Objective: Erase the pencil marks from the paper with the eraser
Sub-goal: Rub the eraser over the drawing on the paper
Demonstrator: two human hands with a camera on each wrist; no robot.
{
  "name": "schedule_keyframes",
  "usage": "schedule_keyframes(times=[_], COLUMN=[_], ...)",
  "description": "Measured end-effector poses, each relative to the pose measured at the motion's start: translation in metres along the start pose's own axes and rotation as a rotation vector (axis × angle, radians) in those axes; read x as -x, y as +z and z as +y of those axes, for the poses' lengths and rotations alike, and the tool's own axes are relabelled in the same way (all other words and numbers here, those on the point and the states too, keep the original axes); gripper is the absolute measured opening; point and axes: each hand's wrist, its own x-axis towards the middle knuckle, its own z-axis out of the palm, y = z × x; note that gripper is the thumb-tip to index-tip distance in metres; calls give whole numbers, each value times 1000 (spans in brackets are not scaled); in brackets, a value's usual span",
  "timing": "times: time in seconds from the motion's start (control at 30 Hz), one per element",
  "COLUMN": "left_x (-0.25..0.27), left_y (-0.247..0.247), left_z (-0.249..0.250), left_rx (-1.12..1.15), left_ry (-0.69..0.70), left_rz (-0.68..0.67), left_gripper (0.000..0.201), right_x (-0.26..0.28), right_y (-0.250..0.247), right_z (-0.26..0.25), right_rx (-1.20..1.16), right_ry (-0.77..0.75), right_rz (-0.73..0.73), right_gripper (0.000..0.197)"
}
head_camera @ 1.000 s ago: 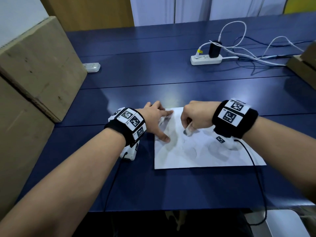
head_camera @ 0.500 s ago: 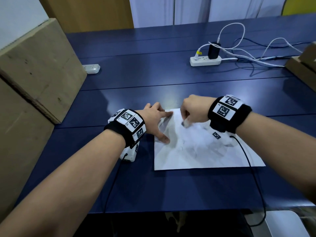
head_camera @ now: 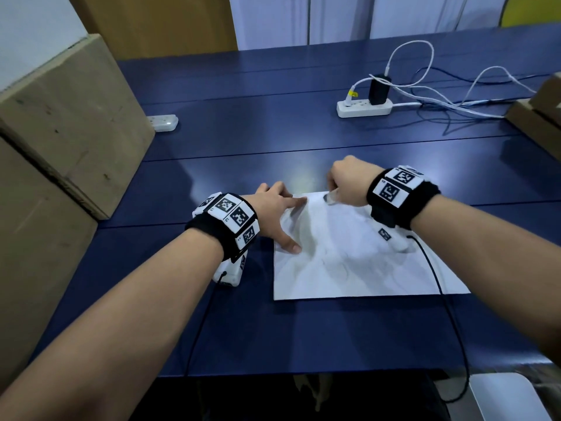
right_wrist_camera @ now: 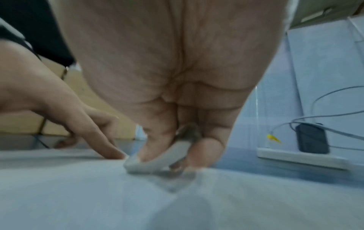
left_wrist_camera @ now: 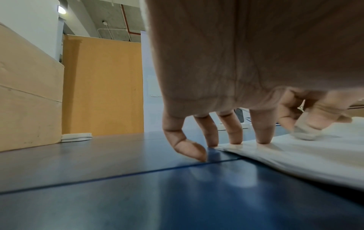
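Seen from the head view: cardboard boxes [head_camera: 60,132] stacked at far left on the blue table [head_camera: 243,147], then a small white power strip [head_camera: 162,122] beside them. Nearer the middle, left hand [head_camera: 273,212] with fingers straight and spread, thumb and index tip pressing the left edge of the paper [head_camera: 349,268]; pictured from the left wrist, index and middle fingertips [left_wrist_camera: 263,140] planted on the sheet's far-left corner, little finger down on bare tabletop. White paper lying flat near the front edge, long axis running left to right, surface rippled and smudged grey with faint pencil marks [head_camera: 337,262]. At the sheet's far edge, right hand [head_camera: 349,183] curled tight, thumb and fingers clamped on the eraser [head_camera: 331,198], barely visible from the head view. Shown better from the right wrist, though blurred: eraser [right_wrist_camera: 157,160] a pale grey-white block, pinched between thumb and fingers, long axis slanting down toward the left, lower end touching the paper, upper end dark with graphite. Farther right and back on the table, a white power strip with a black adapter [head_camera: 378,89] plugged in and white cables [head_camera: 455,98] trailing right toward another cardboard box [head_camera: 540,117].
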Motion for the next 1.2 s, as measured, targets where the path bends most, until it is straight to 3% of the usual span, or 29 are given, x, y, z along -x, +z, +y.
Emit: schedule_keyframes(times=[0.1,0.23,0.47,0.53,0.67,0.9,0.97,1.1,1.2], left_x=[0,0,1,1,0,3,4,4,4], left_y=[0,1,0,2,5,5,5,7,8], left_z=[-1,-1,-1,-2,-5,-3,-4,-6,-6], left_rx=[-1,-2,-1,14,46,36,42,69,63], left_ry=[-4,-12,-3,0,4,17,14,10,15], left_rz=[1,1,6,19,29,44,51,64,63], left_gripper=[116,117,116,116,115,113,114,120,123], right_x=[5,28,0,7,27,0,8,25,14], right_y=[1,3,-2,0,3,-1,0,3,0], right_z=[2,-7,4,3,-8,8,7,-2,4], right_rx=[-15,42,-24,-23,55,-54,-64,35,-1], right_ry=[-30,-181,-9,-44,-213,-30,-68,-174,-98], right_rz=[-19,-255,-21,-47,-250,18,-27,-248,-107], right_gripper=[18,12,25,21,5,18,15,11,15])
